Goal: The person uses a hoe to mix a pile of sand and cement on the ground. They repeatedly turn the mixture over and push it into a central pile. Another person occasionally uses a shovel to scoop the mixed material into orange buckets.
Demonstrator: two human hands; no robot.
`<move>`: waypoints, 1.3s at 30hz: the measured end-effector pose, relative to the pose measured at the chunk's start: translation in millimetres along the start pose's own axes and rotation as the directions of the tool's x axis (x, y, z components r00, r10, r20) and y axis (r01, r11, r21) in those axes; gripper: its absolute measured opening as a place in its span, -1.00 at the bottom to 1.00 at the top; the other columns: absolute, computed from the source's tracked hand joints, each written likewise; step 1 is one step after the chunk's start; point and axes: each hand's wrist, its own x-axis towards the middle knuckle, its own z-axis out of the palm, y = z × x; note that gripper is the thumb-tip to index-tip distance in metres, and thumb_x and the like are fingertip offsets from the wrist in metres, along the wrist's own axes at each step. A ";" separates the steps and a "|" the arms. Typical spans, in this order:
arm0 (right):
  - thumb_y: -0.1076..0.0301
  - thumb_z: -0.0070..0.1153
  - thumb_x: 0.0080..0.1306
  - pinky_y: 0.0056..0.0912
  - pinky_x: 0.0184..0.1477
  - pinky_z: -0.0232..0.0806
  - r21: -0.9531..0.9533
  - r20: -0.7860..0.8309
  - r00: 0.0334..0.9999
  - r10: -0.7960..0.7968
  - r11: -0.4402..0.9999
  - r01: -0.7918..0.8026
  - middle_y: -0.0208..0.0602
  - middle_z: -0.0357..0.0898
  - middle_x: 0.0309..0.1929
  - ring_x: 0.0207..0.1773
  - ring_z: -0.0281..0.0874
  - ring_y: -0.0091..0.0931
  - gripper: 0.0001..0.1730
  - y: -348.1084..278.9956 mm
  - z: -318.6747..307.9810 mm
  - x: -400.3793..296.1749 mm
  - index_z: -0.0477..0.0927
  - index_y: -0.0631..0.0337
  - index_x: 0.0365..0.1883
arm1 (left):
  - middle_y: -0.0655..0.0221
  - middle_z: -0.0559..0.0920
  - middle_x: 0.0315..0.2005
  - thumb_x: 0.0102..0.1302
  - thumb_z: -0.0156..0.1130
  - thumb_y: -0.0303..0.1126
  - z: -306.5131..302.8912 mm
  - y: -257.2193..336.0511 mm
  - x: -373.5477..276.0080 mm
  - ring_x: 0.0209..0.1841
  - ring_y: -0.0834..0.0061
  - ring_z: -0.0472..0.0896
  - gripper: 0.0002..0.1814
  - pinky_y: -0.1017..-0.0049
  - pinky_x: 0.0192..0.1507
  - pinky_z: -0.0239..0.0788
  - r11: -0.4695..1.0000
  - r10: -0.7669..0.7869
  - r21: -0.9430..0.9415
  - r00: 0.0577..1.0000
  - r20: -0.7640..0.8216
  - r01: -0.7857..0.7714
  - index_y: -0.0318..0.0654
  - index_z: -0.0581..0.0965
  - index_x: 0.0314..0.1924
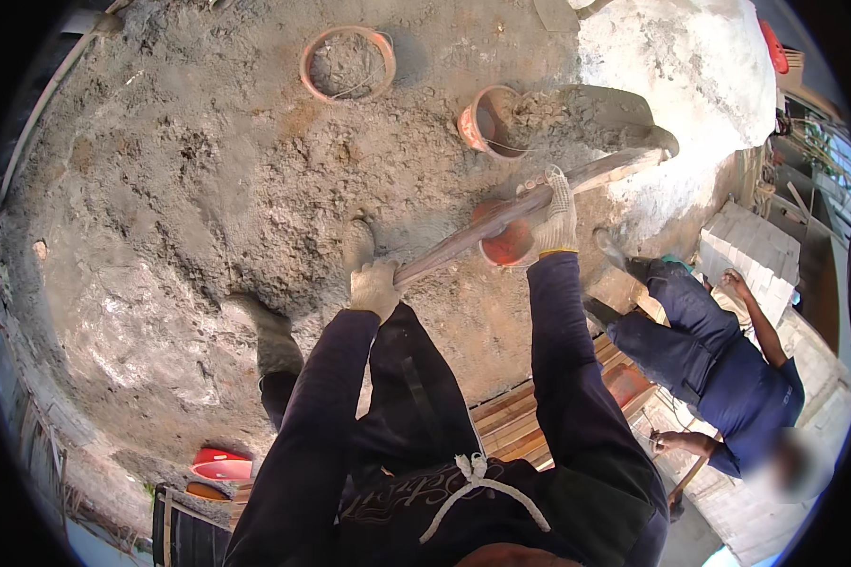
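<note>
Both my hands, in pale knitted work gloves, grip the wooden handle of a shovel [468, 230]. My left hand [374, 289] closes around the rear end of the handle, near my thigh. Further along the shaft, my right hand [557, 212] holds it close to the blade. The shovel blade [620, 110] carries grey wet mortar [553, 120] at the mouth of a tilted orange bucket [474, 126]. Beneath the handle, beside my right hand, is another orange-red bucket [508, 243], partly hidden by the shaft and glove.
A bucket filled with mortar [348, 94] stands further off. Rough wet mortar [184, 191] spreads around my boots. At the right a co-worker [723, 361] stands near stacked light blocks [750, 259]. Wooden boards [514, 425] lie behind me, and a red container [221, 464] sits lower left.
</note>
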 end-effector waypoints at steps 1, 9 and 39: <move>0.36 0.25 0.34 -0.09 -0.13 0.49 0.029 0.035 0.999 -0.004 1.000 0.003 -0.37 0.54 -0.34 -0.29 0.54 -0.32 -0.86 -5.5 -3.2 -13.5 0.55 0.08 -0.19 | 0.20 0.64 -0.01 0.14 0.41 -0.23 10.9 -1.6 1.7 0.11 0.13 0.56 -0.53 0.16 0.21 0.29 0.997 -0.074 0.011 0.993 -0.096 0.076 -0.14 0.58 0.06; 0.01 0.32 0.30 0.13 0.13 0.38 0.309 0.122 0.990 -0.068 0.951 0.027 -0.34 0.50 -0.22 -0.08 0.51 -0.23 -0.63 -43.0 -50.3 -192.0 0.54 0.02 -0.13 | 0.30 0.63 -0.17 0.02 0.39 -0.37 -56.1 -17.5 -182.8 0.08 0.19 0.53 -0.69 0.17 0.22 0.24 0.966 0.073 0.256 0.992 -0.105 -0.044 -0.07 0.66 -0.15; -0.22 -0.08 0.30 0.23 0.29 0.30 0.845 -0.372 0.908 0.193 0.476 0.245 0.01 0.42 0.25 0.25 0.41 -0.01 -0.25 274.0 -176.5 -524.6 0.38 0.14 0.27 | 0.34 0.60 -0.36 0.22 0.23 -0.28 -340.8 334.4 -622.5 -0.29 0.37 0.57 -0.74 0.33 -0.22 0.35 -0.630 0.674 0.352 -0.262 0.691 -0.693 -0.26 0.57 -0.15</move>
